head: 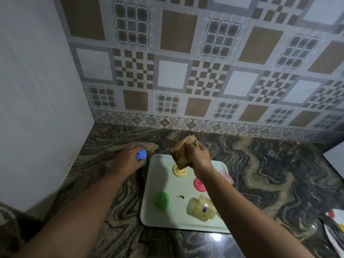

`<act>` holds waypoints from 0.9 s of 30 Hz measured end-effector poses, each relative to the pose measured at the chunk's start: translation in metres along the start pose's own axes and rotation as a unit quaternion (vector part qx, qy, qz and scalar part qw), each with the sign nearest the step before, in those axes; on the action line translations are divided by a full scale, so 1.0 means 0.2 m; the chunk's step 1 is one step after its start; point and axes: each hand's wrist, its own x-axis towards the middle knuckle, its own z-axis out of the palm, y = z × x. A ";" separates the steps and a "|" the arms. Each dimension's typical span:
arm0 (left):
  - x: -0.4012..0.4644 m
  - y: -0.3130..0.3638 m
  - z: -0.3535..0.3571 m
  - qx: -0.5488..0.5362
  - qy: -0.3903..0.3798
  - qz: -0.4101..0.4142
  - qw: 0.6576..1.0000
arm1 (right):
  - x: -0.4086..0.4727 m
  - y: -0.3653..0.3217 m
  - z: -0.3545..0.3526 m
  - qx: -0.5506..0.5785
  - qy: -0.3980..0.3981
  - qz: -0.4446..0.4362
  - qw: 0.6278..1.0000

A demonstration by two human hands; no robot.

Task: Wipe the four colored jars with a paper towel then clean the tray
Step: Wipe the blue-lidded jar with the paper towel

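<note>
A pale tray lies on the marbled counter. On it stand a yellow-lidded jar, a pink-lidded jar and a green-lidded jar; a clear jar lies tipped on its side. A brown stain marks the tray's middle. My left hand grips the blue-lidded jar on the counter just left of the tray. My right hand holds a stained brown paper towel above the yellow lid.
A tiled wall rises behind the counter and a plain wall closes the left side. A pink object sits partly hidden behind my right forearm. A white plate with coloured bits lies at the right edge.
</note>
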 end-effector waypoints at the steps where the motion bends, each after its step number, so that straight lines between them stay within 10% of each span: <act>1: 0.01 -0.01 0.01 0.002 -0.006 0.000 1.000 | 0.01 0.01 0.00 -0.006 -0.001 -0.004 1.000; 27: 0.08 -0.04 0.05 0.013 -0.003 -0.045 0.999 | 0.05 0.13 0.05 -0.019 0.012 0.013 1.000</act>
